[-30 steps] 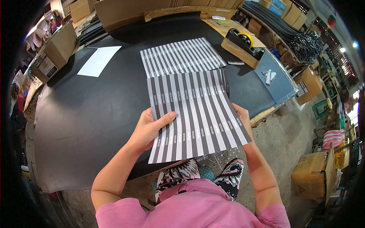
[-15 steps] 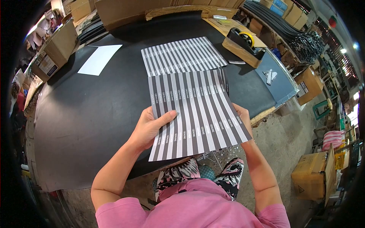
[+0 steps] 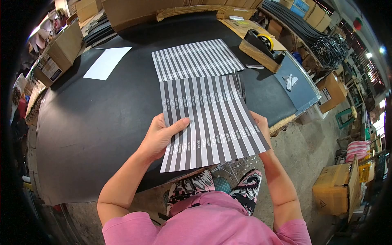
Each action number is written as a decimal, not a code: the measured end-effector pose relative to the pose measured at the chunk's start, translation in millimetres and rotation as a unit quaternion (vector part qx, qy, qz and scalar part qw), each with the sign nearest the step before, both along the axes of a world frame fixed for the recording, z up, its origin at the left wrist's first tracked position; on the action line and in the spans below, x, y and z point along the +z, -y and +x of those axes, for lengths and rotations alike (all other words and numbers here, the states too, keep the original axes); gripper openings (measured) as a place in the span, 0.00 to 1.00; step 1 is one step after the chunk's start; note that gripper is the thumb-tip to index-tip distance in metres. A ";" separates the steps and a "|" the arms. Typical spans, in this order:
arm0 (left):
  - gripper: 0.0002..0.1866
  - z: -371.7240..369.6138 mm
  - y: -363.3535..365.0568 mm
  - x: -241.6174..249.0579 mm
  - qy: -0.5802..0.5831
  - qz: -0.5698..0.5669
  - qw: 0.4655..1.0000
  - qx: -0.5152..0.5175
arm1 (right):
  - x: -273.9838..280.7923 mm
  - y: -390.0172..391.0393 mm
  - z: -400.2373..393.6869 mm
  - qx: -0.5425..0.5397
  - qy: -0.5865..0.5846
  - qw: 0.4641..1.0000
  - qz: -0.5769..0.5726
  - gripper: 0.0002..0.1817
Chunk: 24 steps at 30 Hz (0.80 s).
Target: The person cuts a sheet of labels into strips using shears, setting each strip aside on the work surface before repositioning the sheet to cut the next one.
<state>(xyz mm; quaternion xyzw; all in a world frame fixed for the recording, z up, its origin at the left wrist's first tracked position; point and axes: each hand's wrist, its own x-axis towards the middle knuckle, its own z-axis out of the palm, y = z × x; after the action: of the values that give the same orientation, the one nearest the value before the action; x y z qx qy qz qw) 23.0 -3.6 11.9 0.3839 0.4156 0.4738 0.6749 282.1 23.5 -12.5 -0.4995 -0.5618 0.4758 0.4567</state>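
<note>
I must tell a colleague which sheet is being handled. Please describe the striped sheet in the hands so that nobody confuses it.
Start at the black table. At its near edge, the left hand and right hand hold the held sheet. Unlike the flat striped sheet behind it, its dark stripes carry small white words.

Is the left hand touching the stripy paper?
Touching. The head view shows the left hand gripping the striped sheet's left edge, thumb lying flat across the stripes.
</note>
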 end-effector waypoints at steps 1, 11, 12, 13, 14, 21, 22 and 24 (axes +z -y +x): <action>0.15 -0.3 -0.3 0.0 -0.003 -0.001 1.000 -0.002 | 0.4 0.0 0.0 0.002 0.003 1.000 0.000 0.11; 0.15 -1.3 -5.2 -5.0 -0.017 -0.013 1.000 0.012 | -12.5 -6.7 -0.4 0.015 -0.027 0.999 -0.020 0.11; 0.15 -2.1 -6.2 -5.5 -0.017 -0.014 1.000 0.012 | -14.0 -8.2 0.3 0.020 -0.034 0.999 -0.037 0.10; 0.14 -3.1 -7.0 -5.7 -0.025 -0.022 0.999 0.011 | -14.4 -9.4 0.4 0.026 -0.041 0.997 -0.053 0.10; 0.14 -3.7 -7.6 -6.2 -0.032 -0.031 0.999 0.010 | -13.6 -10.6 -0.2 0.026 -0.042 0.997 -0.053 0.10; 0.15 -6.2 -12.5 -13.7 -0.015 -0.029 0.999 0.014 | -15.3 -23.8 2.5 0.024 -0.064 0.997 -0.046 0.11; 0.15 -7.5 -14.0 -15.8 -0.020 -0.023 0.999 0.022 | -13.3 -24.5 2.8 0.017 -0.120 0.991 -0.057 0.12; 0.16 -10.2 -15.2 -17.6 -0.034 -0.019 0.999 0.034 | 5.5 -19.7 3.0 0.001 -0.156 0.981 -0.113 0.12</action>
<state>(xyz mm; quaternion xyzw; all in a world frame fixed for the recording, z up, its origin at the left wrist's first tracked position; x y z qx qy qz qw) 12.7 11.6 -5.7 0.3728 0.4597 0.4753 0.6509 285.1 43.2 -7.1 -0.4667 -0.4269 0.6088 0.4788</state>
